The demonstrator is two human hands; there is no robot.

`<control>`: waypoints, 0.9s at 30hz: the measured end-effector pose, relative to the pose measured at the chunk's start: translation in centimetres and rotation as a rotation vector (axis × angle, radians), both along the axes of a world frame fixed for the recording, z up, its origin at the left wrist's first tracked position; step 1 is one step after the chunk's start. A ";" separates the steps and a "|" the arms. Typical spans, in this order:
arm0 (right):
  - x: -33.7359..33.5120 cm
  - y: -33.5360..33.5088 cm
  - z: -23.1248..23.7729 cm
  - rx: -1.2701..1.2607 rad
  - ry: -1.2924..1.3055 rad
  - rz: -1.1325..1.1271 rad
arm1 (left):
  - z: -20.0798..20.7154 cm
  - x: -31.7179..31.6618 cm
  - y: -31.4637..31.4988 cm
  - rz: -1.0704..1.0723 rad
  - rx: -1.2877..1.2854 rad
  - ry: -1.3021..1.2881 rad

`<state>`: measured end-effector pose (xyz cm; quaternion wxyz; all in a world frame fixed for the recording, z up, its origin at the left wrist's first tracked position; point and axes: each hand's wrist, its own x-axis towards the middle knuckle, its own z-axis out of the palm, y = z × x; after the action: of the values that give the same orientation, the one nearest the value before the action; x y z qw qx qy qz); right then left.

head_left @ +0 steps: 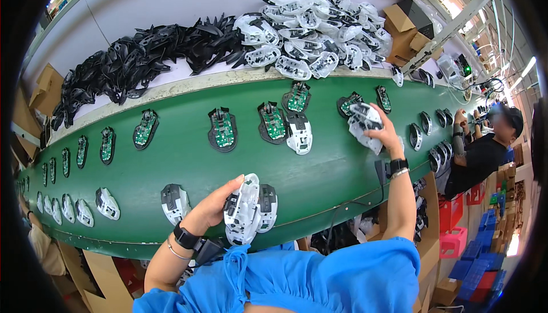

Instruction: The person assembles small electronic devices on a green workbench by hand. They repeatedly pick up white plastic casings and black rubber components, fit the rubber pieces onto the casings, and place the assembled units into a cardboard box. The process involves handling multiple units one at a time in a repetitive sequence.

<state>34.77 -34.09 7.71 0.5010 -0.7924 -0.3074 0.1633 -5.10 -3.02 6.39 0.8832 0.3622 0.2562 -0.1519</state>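
Note:
My left hand (216, 203) is closed on a white mouse shell (244, 201) near the belt's front edge. Right behind that shell lies another white-and-grey mouse shell (268, 207), partly covered. Farther out to the right, my right hand (386, 132) grips a second white mouse shell (365, 123), held close to a black mouse base with a green circuit board (349, 104). Between my hands, a white-and-grey shell (299, 133) lies against another base with a circuit board (297, 97). More such bases (222, 129) stand in a row to the left.
A green conveyor belt (319, 181) runs across. Behind it are heaps of black plastic parts (123, 64) and white shells (319, 27), plus a cardboard box (404, 36). A cable (381, 176) hangs over the front edge. At the right, a co-worker (485, 153) sits by the belt.

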 end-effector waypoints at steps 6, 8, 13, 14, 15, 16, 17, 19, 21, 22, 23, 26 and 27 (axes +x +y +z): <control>-10.4 1.4 -0.2 -0.056 -0.030 0.091 | -0.1 0.1 -1.2 0.031 -0.033 -0.014; -12.2 1.7 -0.1 -0.197 -0.257 0.019 | -0.3 0.7 -1.4 0.042 -0.047 -0.005; -18.2 4.2 0.3 0.208 0.277 -0.043 | -0.7 1.8 -1.9 0.191 -0.143 -0.014; -19.2 4.4 -0.4 0.157 0.240 -0.026 | 0.1 1.8 -2.1 0.221 -0.156 -0.012; -20.4 4.6 -1.1 0.100 0.210 -0.018 | 0.6 1.7 -2.5 0.245 -0.175 -0.001; -21.8 5.3 -1.3 0.121 0.261 -0.054 | 0.8 1.7 -2.9 0.274 -0.168 -0.060; -23.3 6.4 -1.3 0.146 0.315 -0.078 | 0.6 1.3 -3.1 0.272 -0.194 -0.064; -25.8 8.0 -0.9 0.316 0.392 -0.048 | 0.1 1.6 -3.3 0.236 -0.248 -0.085; -27.8 9.7 1.2 0.477 0.672 -0.151 | 0.6 1.7 -3.5 0.252 -0.276 -0.044; -27.9 10.0 0.8 0.492 0.687 -0.159 | 0.7 1.7 -3.3 0.253 -0.297 -0.040; -28.2 10.3 0.7 0.511 0.695 -0.157 | 0.7 1.6 -3.2 0.255 -0.320 -0.035; -29.0 11.2 1.1 0.554 0.739 -0.168 | 0.9 1.5 -2.7 0.303 -0.354 -0.080; -29.2 11.6 1.2 0.583 0.720 -0.179 | 1.1 1.7 -2.8 0.311 -0.363 -0.101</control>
<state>5.57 -22.46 8.95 0.7895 -0.5349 -0.0779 0.2907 -3.40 -5.81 7.51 0.9583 0.1611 0.2328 -0.0395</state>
